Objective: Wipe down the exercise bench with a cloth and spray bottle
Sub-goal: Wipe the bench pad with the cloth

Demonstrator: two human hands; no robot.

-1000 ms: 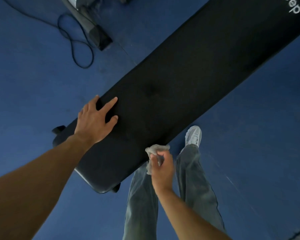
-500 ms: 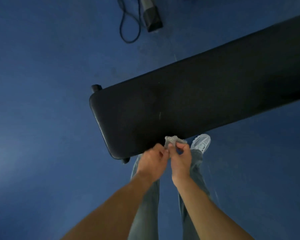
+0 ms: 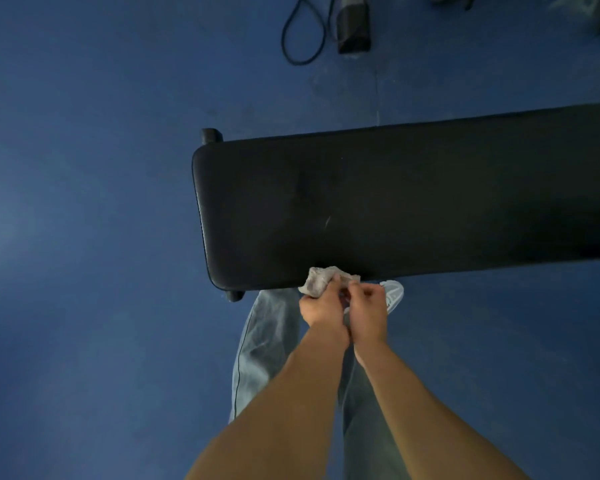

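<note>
The bench (image 3: 413,202) is a long, flat black pad with a rounded end on the left, and its length runs out of sight to the right. A thin pale streak marks the pad near the closer edge. The cloth (image 3: 317,282) is small, grey and crumpled. It is bunched at that closer edge near the rounded end, pinched between the left hand (image 3: 323,308) and the right hand (image 3: 368,308). Whether it touches the pad is unclear.
</note>
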